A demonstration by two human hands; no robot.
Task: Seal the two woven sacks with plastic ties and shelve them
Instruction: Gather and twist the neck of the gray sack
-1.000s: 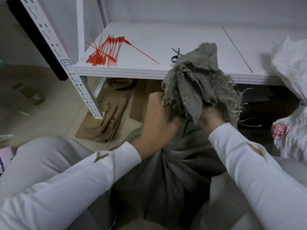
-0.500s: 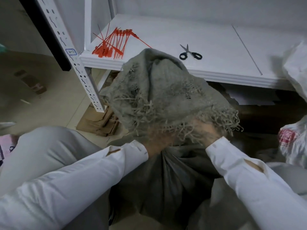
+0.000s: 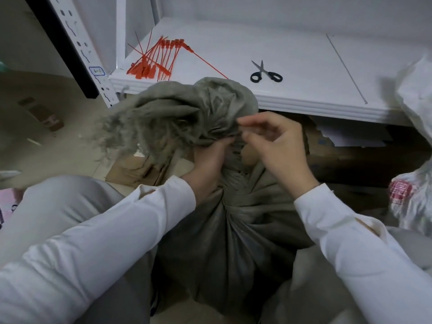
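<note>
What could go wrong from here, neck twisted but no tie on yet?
1. Only the left hand plainly grips the twisted neck of the grey sack; if it slackens, the twist may unwind.
2. The red ties lie on the shelf beyond the sack, so the right hand must reach over its floppy top.
3. The frayed edge could snag in a tie.

Both white-sleeved forearms reach forward from the near edge. The left hand [image 3: 208, 164] is clenched around the sack neck [image 3: 235, 181]; the right hand [image 3: 275, 148], just beside it, has loosely curled, blurred fingers [image 3: 247, 136].
</note>
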